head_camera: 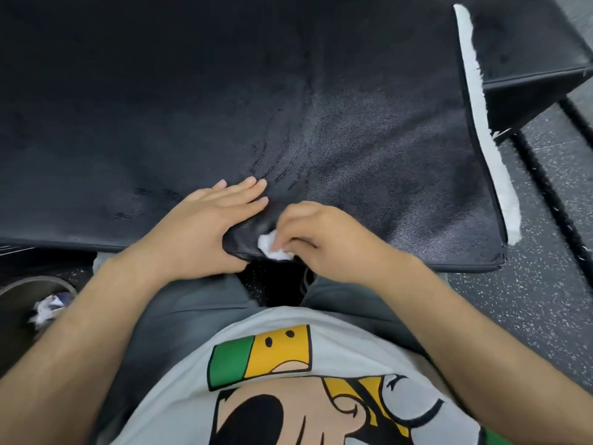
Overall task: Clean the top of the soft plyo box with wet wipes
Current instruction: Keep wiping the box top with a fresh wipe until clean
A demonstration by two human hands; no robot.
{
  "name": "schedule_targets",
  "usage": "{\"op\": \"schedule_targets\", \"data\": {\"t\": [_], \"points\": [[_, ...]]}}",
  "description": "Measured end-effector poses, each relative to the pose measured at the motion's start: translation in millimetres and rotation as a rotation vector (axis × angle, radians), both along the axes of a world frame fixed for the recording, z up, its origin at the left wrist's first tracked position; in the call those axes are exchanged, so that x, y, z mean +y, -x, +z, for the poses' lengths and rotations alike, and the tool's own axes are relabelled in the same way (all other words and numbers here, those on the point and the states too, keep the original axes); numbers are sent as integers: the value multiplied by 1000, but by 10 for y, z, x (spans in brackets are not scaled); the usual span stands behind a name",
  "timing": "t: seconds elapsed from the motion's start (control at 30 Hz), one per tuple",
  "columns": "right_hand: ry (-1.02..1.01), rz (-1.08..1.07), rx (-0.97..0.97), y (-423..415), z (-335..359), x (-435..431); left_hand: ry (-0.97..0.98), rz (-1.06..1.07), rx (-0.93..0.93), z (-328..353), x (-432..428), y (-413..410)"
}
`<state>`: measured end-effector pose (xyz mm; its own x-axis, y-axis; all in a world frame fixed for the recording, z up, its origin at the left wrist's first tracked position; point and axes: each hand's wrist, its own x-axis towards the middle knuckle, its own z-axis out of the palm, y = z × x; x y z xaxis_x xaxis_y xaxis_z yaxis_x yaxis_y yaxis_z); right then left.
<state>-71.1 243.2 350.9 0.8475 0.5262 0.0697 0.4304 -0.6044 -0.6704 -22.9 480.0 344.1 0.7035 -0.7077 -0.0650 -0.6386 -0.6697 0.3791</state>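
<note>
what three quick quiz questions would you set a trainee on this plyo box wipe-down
1. True or false: the left hand rests with straight fingers on top of the soft plyo box.
2. The right hand pinches: A) a spray bottle, B) a crumpled wet wipe, C) a brush.
3. Fill in: more crumpled wipes lie in the round ____ at the lower left of the view.
Key: 1 true; 2 B; 3 bin.
</note>
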Motion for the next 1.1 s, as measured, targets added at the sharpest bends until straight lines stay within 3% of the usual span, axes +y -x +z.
{"op": "schedule_targets", "data": {"t": [0.23, 0.4, 0.67, 0.8, 0.87, 1.0, 1.1], "points": [[-38, -9, 0, -94, 28, 367, 108, 25, 54, 11, -6, 5], [17, -52, 118, 59, 145, -175, 79, 16, 41, -18, 16, -4], [-63, -163, -2, -38, -26, 280, 71, 7, 105, 32, 44, 2], [-36, -437, 98, -107, -46, -78, 117, 150, 79, 112, 113, -61], [-19, -485, 70, -143, -65, 78, 91, 204, 57, 102, 83, -131], [12, -268, 41, -24, -42, 391, -40, 179, 57, 25, 14, -188], [102, -453, 24, -230, -47, 101, -50, 182, 37, -1, 47, -198]]}}
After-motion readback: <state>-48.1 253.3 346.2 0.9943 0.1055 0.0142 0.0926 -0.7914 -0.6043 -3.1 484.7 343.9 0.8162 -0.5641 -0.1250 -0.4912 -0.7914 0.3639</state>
